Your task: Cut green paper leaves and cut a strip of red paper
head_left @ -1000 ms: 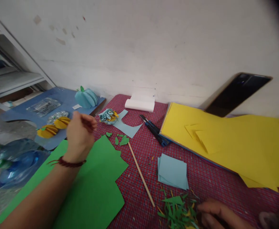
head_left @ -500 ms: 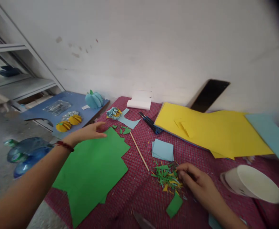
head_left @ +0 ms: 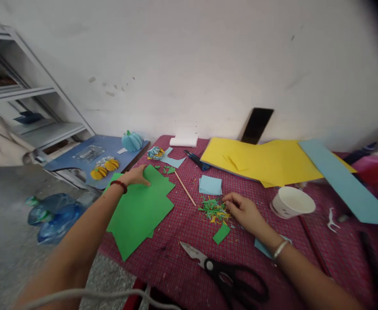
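Observation:
My left hand point(head_left: 136, 175) rests over the upper left part of the green paper sheets point(head_left: 140, 215), thumb spread from the fingers, gripping nothing that I can see. At the right edge of a pile of green, yellow and blue paper scraps point(head_left: 212, 208) is my right hand point(head_left: 243, 212). Its fingers are bent and the thumb is pressed close to them; what they hold, if anything, is hidden. Below the pile lies a small green paper rectangle point(head_left: 221, 234). A thin wooden stick point(head_left: 185, 188) separates the sheets from the scraps. Light blue paper squares point(head_left: 211, 185) sit just above the pile.
Black-handled scissors point(head_left: 221, 271) lie open at the front. To the right stand a white paper cup point(head_left: 291, 203) and a light blue strip point(head_left: 347, 181). Yellow paper point(head_left: 266, 159), a utility knife point(head_left: 197, 160) and a leaning phone point(head_left: 257, 125) are behind. Water bottles point(head_left: 58, 217) stand at left.
The view has shifted, bringing the scissors fully into sight. My left hand has come down onto the green sheets. My right hand stays beside the scraps.

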{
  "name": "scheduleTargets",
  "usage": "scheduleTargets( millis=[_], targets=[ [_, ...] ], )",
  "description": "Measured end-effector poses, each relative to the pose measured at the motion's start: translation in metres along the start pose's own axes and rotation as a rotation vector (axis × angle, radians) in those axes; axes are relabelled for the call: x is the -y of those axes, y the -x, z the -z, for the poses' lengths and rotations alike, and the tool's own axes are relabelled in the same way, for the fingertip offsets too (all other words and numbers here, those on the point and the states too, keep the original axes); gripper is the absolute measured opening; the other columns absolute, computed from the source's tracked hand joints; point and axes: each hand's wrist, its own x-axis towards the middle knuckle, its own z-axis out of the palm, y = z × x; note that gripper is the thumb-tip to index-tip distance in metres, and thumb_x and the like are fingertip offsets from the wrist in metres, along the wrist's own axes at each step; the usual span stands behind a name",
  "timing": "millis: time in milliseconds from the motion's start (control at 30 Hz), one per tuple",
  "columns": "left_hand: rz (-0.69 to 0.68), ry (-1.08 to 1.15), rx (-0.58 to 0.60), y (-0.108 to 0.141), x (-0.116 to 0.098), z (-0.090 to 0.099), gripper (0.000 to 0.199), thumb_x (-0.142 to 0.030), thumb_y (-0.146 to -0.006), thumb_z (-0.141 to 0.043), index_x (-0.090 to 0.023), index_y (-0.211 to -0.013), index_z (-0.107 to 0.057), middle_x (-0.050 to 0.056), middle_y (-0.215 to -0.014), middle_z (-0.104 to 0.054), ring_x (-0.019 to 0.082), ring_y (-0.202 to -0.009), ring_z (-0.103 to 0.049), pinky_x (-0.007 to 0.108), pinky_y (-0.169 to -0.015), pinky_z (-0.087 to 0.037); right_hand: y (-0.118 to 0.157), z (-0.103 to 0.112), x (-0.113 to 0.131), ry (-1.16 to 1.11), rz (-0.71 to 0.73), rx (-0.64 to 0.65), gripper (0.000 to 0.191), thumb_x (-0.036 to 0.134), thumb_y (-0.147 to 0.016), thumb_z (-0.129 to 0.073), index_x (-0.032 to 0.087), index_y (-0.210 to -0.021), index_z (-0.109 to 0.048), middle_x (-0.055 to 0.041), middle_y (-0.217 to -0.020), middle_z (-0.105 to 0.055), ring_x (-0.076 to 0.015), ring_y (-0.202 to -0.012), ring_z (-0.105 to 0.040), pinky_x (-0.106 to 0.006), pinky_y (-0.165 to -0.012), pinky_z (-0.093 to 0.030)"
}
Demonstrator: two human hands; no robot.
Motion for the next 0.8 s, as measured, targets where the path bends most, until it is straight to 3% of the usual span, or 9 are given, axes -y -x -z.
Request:
scheduleTargets(
  millis=[133, 200, 333, 500, 600, 733, 800],
  targets=[
    [0.012, -0.015, -0.113, 0.009, -0.006, 0.0, 0.075, -0.037, -0.047, -0.079, -0.018, -0.116, -0.056, 0.016, -0.117, -0.066, 0.038, -0.11, -0.059, 0.043, -0.089, -0.045, -0.001, 0.0, 0.0, 0.008, 0.009, -0.007, 0.02, 0.029, -0.084, -0.046, 0.019, -0.085, -0.063, -0.0015, -0.07, -0.064, -0.0172, -0.064, -0.058, -0.028, -0.061, -0.044],
    [0.014, 0.009, -0.176, 0.016, -0.008, -0.004, 0.059, -0.033, -0.052, -0.076, -0.017, -0.107, -0.06, 0.015, -0.109, -0.067, 0.035, -0.104, -0.061, 0.043, -0.087, -0.044, -0.001, 0.001, 0.0, 0.012, 0.017, 0.007, 0.019, 0.028, -0.084, -0.046, 0.019, -0.085, -0.063, -0.0019, -0.071, -0.065, -0.0169, -0.066, -0.059, -0.028, -0.062, -0.045],
    [-0.006, 0.124, -0.326, 0.034, -0.008, -0.025, 0.018, -0.034, -0.075, -0.058, -0.018, -0.085, -0.061, 0.01, -0.096, -0.067, 0.026, -0.099, -0.058, 0.039, -0.091, -0.041, 0.0, 0.003, -0.003, -0.015, -0.008, 0.027, 0.021, 0.031, -0.082, -0.049, 0.017, -0.088, -0.063, -0.0033, -0.073, -0.065, -0.0167, -0.066, -0.059, -0.028, -0.062, -0.045],
    [-0.004, 0.279, -0.51, 0.048, -0.007, -0.064, 0.015, -0.028, -0.086, -0.047, -0.018, -0.083, -0.057, 0.008, -0.092, -0.064, 0.02, -0.09, -0.056, 0.036, -0.087, -0.041, -0.001, 0.006, -0.01, -0.064, -0.084, 0.036, 0.023, 0.035, -0.081, -0.055, 0.016, -0.092, -0.063, -0.0032, -0.072, -0.064, -0.0153, -0.063, -0.057, -0.027, -0.06, -0.045],
    [0.001, 0.331, -0.56, 0.047, -0.008, -0.075, 0.009, -0.022, -0.086, -0.049, -0.019, -0.079, -0.054, 0.007, -0.091, -0.064, 0.02, -0.089, -0.057, 0.037, -0.086, -0.042, 0.0, 0.009, -0.012, -0.061, -0.127, 0.033, 0.021, 0.036, -0.081, -0.059, 0.018, -0.092, -0.063, -0.0035, -0.074, -0.064, -0.0156, -0.064, -0.057, -0.028, -0.06, -0.045],
    [-0.058, 0.38, -0.735, 0.048, -0.013, -0.069, 0.004, -0.02, -0.086, -0.055, -0.019, -0.083, -0.053, 0.011, -0.119, -0.059, 0.023, -0.115, -0.051, 0.042, -0.1, -0.036, 0.004, 0.012, -0.005, -0.035, -0.218, 0.045, 0.02, 0.036, -0.087, -0.058, 0.019, -0.095, -0.063, -0.0056, -0.079, -0.063, -0.0155, -0.068, -0.057, -0.029, -0.064, -0.045],
    [-0.144, 0.4, -0.819, 0.054, -0.019, -0.056, 0.008, -0.026, -0.089, -0.053, -0.019, -0.085, -0.054, 0.011, -0.121, -0.058, 0.024, -0.117, -0.05, 0.044, -0.1, -0.036, 0.006, 0.012, -0.001, -0.026, -0.255, 0.026, 0.02, 0.037, -0.088, -0.057, 0.019, -0.096, -0.062, -0.0064, -0.083, -0.063, -0.0156, -0.071, -0.057, -0.029, -0.067, -0.045]
  ],
)
